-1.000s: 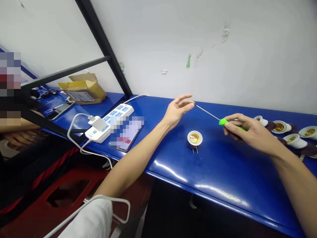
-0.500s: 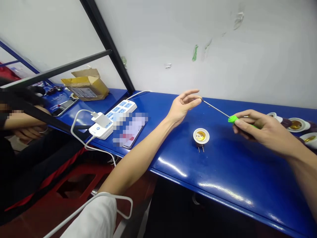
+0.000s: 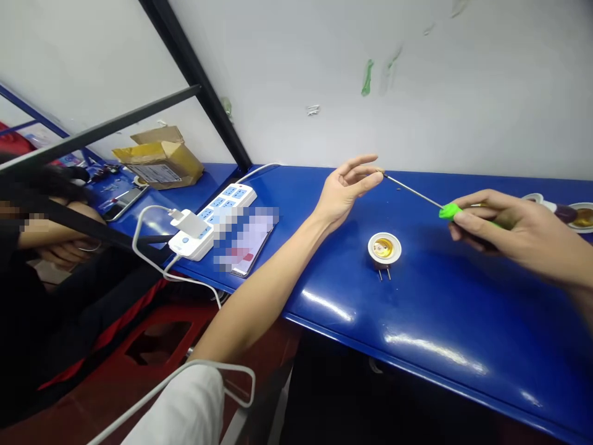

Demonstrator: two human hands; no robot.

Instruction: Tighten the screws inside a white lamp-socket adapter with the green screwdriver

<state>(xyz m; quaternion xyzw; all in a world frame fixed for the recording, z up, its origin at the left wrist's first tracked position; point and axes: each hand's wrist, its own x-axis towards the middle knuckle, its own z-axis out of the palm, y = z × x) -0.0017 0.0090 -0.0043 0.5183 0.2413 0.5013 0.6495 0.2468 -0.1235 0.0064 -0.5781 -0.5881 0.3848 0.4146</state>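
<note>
So the screwdriver (image 3: 447, 212) is up over the blue surface (image 3: 440, 290), toward the back edge, strung between both hands. The right hand (image 3: 509, 225) has its fingers wrapped round the green handle. The left hand (image 3: 340, 193) has thumb and forefinger pinched at the tip, other fingers loosely bent; too small to tell if anything else is in that pinch.

Just below the shaft there's a lamp socket (image 3: 384, 248) sitting roughly midway between the front and back edges, white rim, gold inside, two prongs pointing toward the front edge. A couple more sockets (image 3: 582, 217) are over by the back edge on the right, partly behind the right hand.

Over at the left end, a phone (image 3: 259, 238) lies near the front edge, right next to a white power strip (image 3: 227, 201) with a charger (image 3: 192, 228) plugged in. Past the black frame (image 3: 222, 133) at the back left corner: an opened cardboard box (image 3: 164, 164) and another person's arms (image 3: 69, 225).
</note>
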